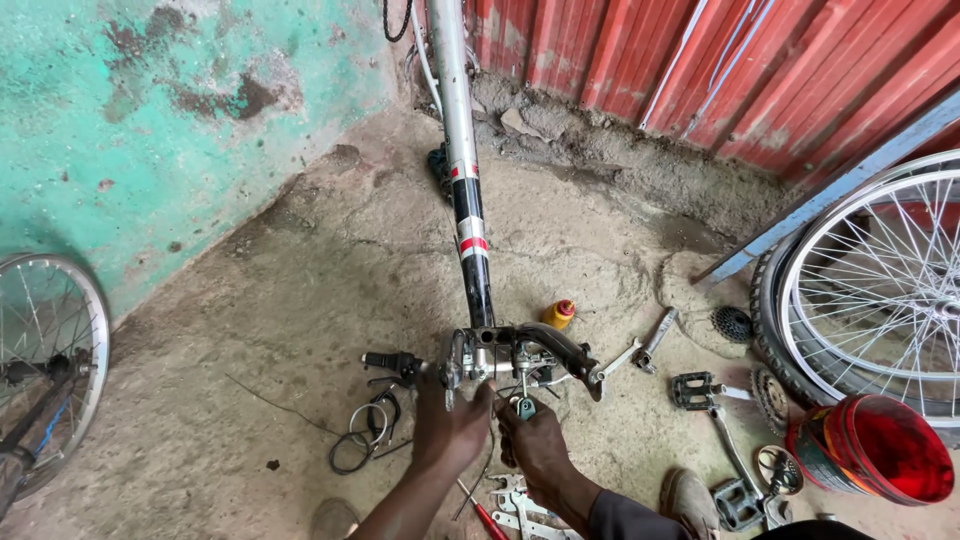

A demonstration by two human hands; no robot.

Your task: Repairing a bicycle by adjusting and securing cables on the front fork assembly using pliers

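**A:** Bike frame (470,215) runs from 12 o'clock down to the middle of the shot, over the dirt floor (300,330), silver tube up top, black with red and white bands lower. Both hands are on the metal fitting (500,355) at its lower end.

**B:** What are the fingers doing?

**A:** Left hand (450,430) is curled around the left side of that fitting. Right hand (535,445) is pinching a small teal-handled tool (524,405) just under it.

**B:** Other stuff around?

**A:** Yellow bottle (560,314) just past the fitting at 1 o'clock, pedals and crank (715,425) at 4, spoked wheel (880,290) at 3, red bowl (880,450) below it. Another wheel (45,360) at 9, coiled cable (365,435) near the left hand.
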